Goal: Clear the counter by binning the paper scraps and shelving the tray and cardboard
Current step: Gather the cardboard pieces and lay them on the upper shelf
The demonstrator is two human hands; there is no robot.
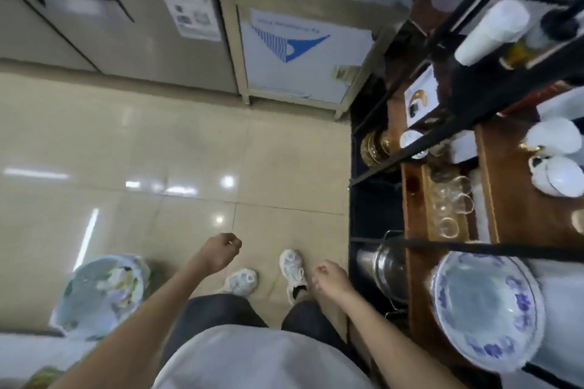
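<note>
**Person stands empty-handed between a waste bin and a shelf rack**

Seen from above, at lower left stands a round waste bin lined with a clear plastic bag (101, 294), with crumpled paper scraps (121, 278) lying inside it. Just right of the bin, the person's left hand (222, 251) hangs over the glossy beige floor tiles (158, 142), fingers curled loosely together and holding nothing. At centre are two pale trainers (268, 275) below dark trousers. The right hand (328, 278) hangs beside the right leg, fingers also loosely curled and empty. At far right rises a black metal rack with brown wooden shelves (442, 136), holding clear glass cups (452, 205), white teapots (556, 161) and a large blue-and-white porcelain bowl (486, 306).

No tray or cardboard can be made out; the blur hides much. The bin lies left of and below the left hand, the nearer one. The rack stands just beside the right hand, so shelving would likely fall to that side.
</note>
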